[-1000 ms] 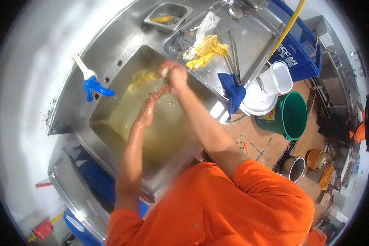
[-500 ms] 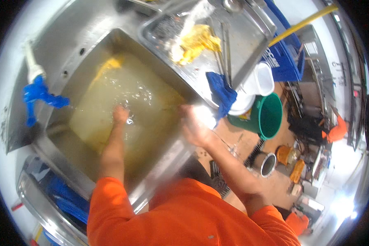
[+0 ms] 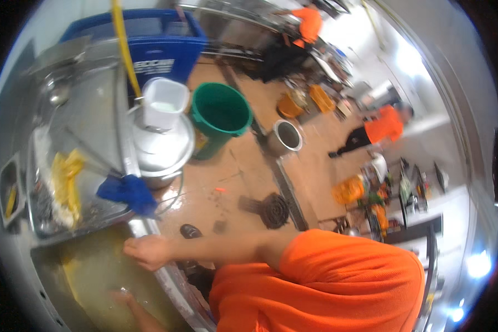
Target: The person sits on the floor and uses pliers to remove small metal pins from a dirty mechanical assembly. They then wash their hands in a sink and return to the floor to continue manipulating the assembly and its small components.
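Note:
My left hand point(image 3: 123, 299) dips into the cloudy yellowish water point(image 3: 99, 276) of a steel sink point(image 3: 178, 304); its fingers are under the surface and cannot be made out. Over the sink's right rim hovers my right hand point(image 3: 148, 252), its fingers curled in; anything inside them is hidden. Just beyond, a blue cloth point(image 3: 128, 195) hangs over the edge of a steel tray point(image 3: 97, 108). On that tray lie a crumpled yellow cloth or plastic point(image 3: 66, 180), whitish wrap and long thin metal rods.
Right of the tray stand a large lidded pot point(image 3: 163, 152) topped by a white plastic tub point(image 3: 163, 105), a green bin point(image 3: 221, 110) and a blue crate point(image 3: 149, 50). A grey metal pot point(image 3: 285, 137) and a round drain cover point(image 3: 274, 210) are on the floor. Two people in orange work farther off.
My view has swung right toward the room, so the sink now sits at the lower left. My left hand stays in the water and my right stays near the rim.

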Available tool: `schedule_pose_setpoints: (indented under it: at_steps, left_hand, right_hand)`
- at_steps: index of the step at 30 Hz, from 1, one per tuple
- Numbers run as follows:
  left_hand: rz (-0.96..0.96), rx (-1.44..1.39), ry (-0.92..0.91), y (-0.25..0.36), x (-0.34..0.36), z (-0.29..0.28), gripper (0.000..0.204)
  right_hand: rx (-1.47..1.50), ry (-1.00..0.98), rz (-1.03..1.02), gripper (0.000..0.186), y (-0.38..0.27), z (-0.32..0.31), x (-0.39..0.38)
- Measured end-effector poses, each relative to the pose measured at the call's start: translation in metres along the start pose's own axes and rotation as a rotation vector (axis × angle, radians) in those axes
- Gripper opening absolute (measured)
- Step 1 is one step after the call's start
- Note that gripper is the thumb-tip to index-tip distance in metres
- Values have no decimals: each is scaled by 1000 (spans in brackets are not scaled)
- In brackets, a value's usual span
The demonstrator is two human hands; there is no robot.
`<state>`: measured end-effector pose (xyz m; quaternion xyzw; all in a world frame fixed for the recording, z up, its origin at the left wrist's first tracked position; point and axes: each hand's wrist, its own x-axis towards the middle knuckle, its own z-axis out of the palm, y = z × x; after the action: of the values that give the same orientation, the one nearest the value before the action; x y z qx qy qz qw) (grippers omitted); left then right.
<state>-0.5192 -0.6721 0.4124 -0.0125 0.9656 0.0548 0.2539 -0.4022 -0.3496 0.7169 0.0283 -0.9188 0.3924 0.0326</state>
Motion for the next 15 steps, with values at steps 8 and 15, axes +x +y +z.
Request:
schedule_pose_setpoints:
  at_steps: [8,15]
  left_hand:
    - [514,-60,254,0,-9,-17,44]
    - [483,-105,196,16,-7,-43,47]
  right_hand:
    - [-1,119,-101,29,5,14,9]
    - [22,161,-82,29,9,19,5]
